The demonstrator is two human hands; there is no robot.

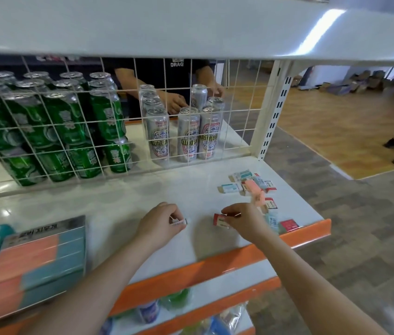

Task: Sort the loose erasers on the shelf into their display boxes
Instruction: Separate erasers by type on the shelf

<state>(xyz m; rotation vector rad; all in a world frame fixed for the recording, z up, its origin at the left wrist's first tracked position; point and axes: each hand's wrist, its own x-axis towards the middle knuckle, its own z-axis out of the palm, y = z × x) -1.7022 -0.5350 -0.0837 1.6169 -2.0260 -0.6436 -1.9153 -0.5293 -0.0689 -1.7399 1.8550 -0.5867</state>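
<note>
Each hand pinches a small paper-sleeved eraser above the white shelf (pixel 142 199): left hand (pixel 159 223) a white one (pixel 179 221), right hand (pixel 241 221) a red-and-white one (pixel 219 220). Light, firm blocks probably pinch best across their long sides.

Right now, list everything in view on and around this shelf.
loose erasers: a pile, pink, teal and red-white, right end of the shelf
display boxes: two, orange-teal and teal, shelf's left front
green cans: many, stacked behind the wire grid
silver cans: several, behind the grid, centre
another person: dark shirt, beyond the cans
left hand: grip on a white eraser
right hand: grip on a red-white eraser
</note>
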